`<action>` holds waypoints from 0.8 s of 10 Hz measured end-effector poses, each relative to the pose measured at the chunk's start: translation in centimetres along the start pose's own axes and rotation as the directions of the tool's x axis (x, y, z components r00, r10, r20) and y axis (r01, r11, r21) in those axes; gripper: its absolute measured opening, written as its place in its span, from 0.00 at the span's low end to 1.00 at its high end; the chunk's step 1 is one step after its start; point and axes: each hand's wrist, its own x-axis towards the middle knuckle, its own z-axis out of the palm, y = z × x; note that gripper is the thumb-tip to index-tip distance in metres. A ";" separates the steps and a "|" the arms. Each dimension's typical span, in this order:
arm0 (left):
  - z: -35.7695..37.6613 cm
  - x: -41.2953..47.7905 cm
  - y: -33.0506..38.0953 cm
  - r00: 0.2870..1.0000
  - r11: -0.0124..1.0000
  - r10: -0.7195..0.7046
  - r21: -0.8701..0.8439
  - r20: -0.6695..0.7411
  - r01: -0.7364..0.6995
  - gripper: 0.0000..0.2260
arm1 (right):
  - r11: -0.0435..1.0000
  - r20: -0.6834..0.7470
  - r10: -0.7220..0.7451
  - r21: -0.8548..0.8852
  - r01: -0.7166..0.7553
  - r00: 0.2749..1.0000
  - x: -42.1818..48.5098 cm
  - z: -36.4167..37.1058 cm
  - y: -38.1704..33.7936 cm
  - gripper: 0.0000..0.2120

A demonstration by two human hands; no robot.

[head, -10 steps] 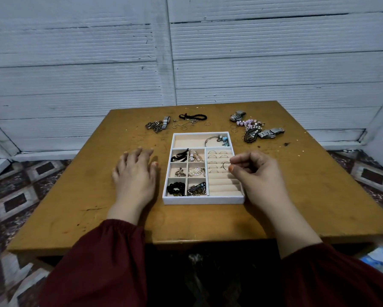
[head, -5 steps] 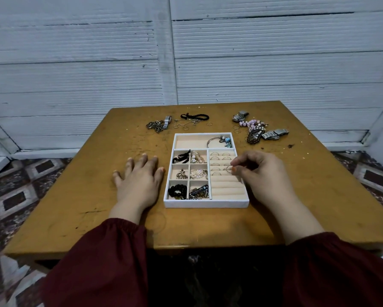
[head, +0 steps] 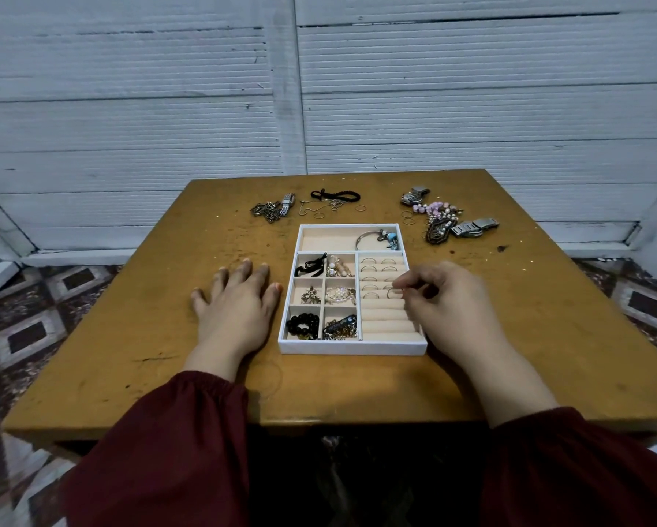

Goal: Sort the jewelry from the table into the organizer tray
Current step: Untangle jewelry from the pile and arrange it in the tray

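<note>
A white organizer tray point(head: 351, 348) with beige compartments sits mid-table. Its left cells hold black beads, chains and small pieces; a silver bangle point(head: 372, 239) lies in the top cell. Several thin rings stand in the ring rolls on the right. My right hand point(head: 446, 302) hovers over the ring rolls and pinches a thin ring point(head: 393, 292) at the fifth row. My left hand point(head: 239, 302) rests flat on the table, just left of the tray. Loose jewelry lies at the far side: a metal chain pile point(head: 271, 211), a black bracelet point(head: 334, 195), and a beaded pile point(head: 439, 218).
The wooden table point(head: 167, 336) stands against a white slatted wall. Small loose rings point(head: 361, 208) and a fine chain lie behind the tray. A metal watch band point(head: 473, 226) lies at the far right. Patterned floor tiles show on both sides.
My right hand has lowered the pinched ring down to the ring rolls. My left hand has flattened on the table beside the tray.
</note>
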 end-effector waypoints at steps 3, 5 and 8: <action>0.1 0.1 -0.1 1.000 1.000 -0.005 0.007 -0.001 0.005 0.22 | 0.999 0.001 -0.030 -0.017 0.030 1.000 -0.2 0.0 0.1 0.11; 0.2 0.1 -0.1 1.000 1.000 -0.006 0.005 -0.005 0.006 0.22 | 0.999 0.011 -0.038 -0.016 0.038 0.999 -0.2 0.1 0.1 0.12; 0.1 0.0 -0.1 1.000 1.000 -0.005 0.005 -0.003 0.005 0.22 | 0.999 0.016 -0.053 -0.008 0.053 0.998 -0.2 0.1 0.3 0.12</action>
